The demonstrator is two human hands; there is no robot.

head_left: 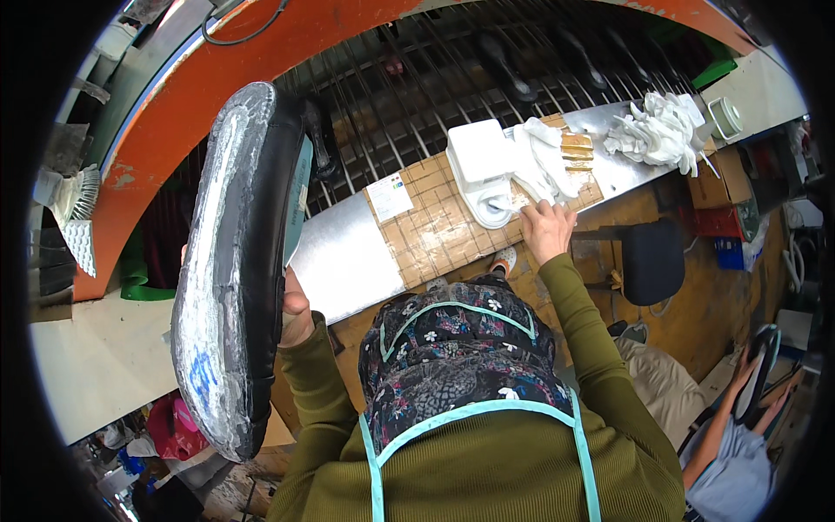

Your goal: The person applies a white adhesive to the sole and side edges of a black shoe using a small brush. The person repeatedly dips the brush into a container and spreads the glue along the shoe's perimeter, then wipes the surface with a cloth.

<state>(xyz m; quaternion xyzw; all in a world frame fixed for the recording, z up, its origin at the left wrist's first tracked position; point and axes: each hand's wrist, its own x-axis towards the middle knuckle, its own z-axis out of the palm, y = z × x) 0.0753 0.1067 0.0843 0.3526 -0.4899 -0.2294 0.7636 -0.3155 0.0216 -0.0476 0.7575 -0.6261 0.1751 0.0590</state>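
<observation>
My left hand (pixel 297 313) grips a black shoe upper (pixel 261 287) held up close at the left. Its underside faces me, with a whitish-grey coated strip along the length and a blue mark near the lower end. A greenish shoe last shows at the shoe's opening. My right hand (pixel 548 230) rests at the near edge of the bench, fingers extended and touching or almost touching a white cloth (pixel 544 161). Beside it is a white box-shaped container (pixel 478 152); a white round piece (pixel 494 209) sits just below.
Brown cardboard (pixel 435 217) covers part of the metal bench (pixel 344 270). Behind it, a rack of metal rods (pixel 391 113) carries several black shoes. Crumpled white gloves or cloths (pixel 657 135) lie at the far right. A dark chair (pixel 652 261) stands right; another person's arm (pixel 709 435) shows lower right.
</observation>
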